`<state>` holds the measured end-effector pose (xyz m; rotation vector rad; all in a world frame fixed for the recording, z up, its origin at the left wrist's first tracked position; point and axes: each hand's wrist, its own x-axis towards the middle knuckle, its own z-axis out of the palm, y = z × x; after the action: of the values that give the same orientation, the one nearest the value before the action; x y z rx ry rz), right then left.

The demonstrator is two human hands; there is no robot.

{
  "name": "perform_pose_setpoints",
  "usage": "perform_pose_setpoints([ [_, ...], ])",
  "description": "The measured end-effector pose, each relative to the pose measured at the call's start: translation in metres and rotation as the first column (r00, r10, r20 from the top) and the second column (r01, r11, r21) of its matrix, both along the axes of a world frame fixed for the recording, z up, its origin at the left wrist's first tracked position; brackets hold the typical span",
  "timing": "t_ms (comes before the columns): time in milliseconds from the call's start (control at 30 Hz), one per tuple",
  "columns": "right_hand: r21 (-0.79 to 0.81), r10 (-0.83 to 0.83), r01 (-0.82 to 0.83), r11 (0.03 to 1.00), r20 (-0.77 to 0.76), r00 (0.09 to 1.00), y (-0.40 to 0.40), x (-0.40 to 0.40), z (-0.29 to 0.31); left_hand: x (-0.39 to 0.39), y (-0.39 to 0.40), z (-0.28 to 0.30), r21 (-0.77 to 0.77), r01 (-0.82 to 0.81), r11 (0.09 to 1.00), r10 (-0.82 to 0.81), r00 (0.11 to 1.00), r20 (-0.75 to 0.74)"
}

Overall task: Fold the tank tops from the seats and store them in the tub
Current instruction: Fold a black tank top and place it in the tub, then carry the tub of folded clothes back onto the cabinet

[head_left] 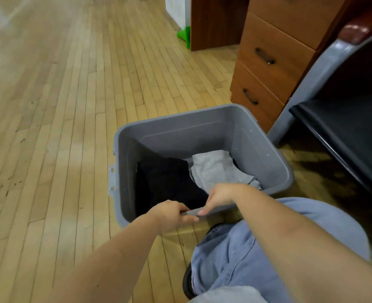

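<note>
A grey plastic tub (176, 125) stands on the wooden floor in front of me. Inside it lie a black folded garment (165, 182) on the left and a light grey folded tank top (215, 169) on the right. My left hand (172, 214) grips the tub's near rim, fingers curled over the edge. Beside it, my right hand (221, 196) holds the same rim, its fingers hooked over the edge.
A black chair seat (342, 127) with a grey frame stands to the right. A wooden drawer cabinet (274, 62) is behind the tub. My knee in blue jeans (246, 248) is low right. Bare wooden floor (49, 127) spreads to the left.
</note>
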<state>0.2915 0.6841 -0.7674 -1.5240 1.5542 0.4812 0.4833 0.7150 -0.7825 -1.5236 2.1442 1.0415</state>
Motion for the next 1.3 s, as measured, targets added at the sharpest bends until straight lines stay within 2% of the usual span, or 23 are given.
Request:
perform_pose_setpoints([
  [133,-0.035,0.104,-0.104,0.994,-0.009,0.995,0.001,0.001,0.011,-0.004,-0.002,0.004,-0.023,0.047,0.999,-0.046,0.998,0.035],
  [267,-0.028,0.205,-0.209,0.977,-0.108,0.973,-0.02,0.013,0.017,-0.005,-0.016,0.0,-0.078,0.027,0.997,-0.024,0.999,0.041],
  [467,-0.022,0.353,-0.367,0.93,-0.222,0.909,-0.088,0.031,0.018,0.005,-0.082,-0.007,-0.159,-0.019,0.987,0.024,0.999,0.033],
  [633,-0.033,0.39,-0.416,0.909,-0.286,0.875,-0.15,0.026,0.023,0.003,-0.145,-0.011,-0.214,-0.028,0.977,0.033,0.999,0.019],
  [700,-0.101,0.373,-0.425,0.9,-0.326,0.868,-0.169,0.015,0.018,0.0,-0.168,-0.011,-0.226,-0.039,0.973,0.041,0.999,0.005],
  [800,-0.319,0.27,-0.375,0.87,-0.328,0.905,-0.176,-0.007,0.004,-0.004,-0.198,-0.012,-0.229,-0.066,0.971,0.061,0.998,-0.026],
  [900,-0.549,0.257,-0.405,0.731,-0.329,0.909,-0.173,-0.028,-0.008,-0.001,-0.215,-0.016,-0.209,-0.118,0.971,0.107,0.992,-0.065],
  [967,-0.567,0.249,-0.42,0.709,-0.355,0.901,-0.177,-0.046,-0.01,0.002,-0.217,-0.019,-0.232,-0.132,0.964,0.117,0.99,-0.076],
  [1033,-0.531,0.198,-0.404,0.745,-0.402,0.894,-0.181,-0.064,-0.008,0.001,-0.212,-0.019,-0.305,-0.093,0.948,0.088,0.996,-0.03],
  [1167,-0.534,0.124,-0.41,0.74,-0.491,0.863,-0.181,-0.076,-0.013,-0.012,-0.202,-0.017,-0.484,0.09,0.87,0.006,0.981,0.194],
  [1300,-0.591,0.025,-0.403,0.699,-0.544,0.839,-0.18,-0.066,-0.018,-0.036,-0.193,-0.02,-0.517,0.008,0.856,0.117,0.971,0.209],
])
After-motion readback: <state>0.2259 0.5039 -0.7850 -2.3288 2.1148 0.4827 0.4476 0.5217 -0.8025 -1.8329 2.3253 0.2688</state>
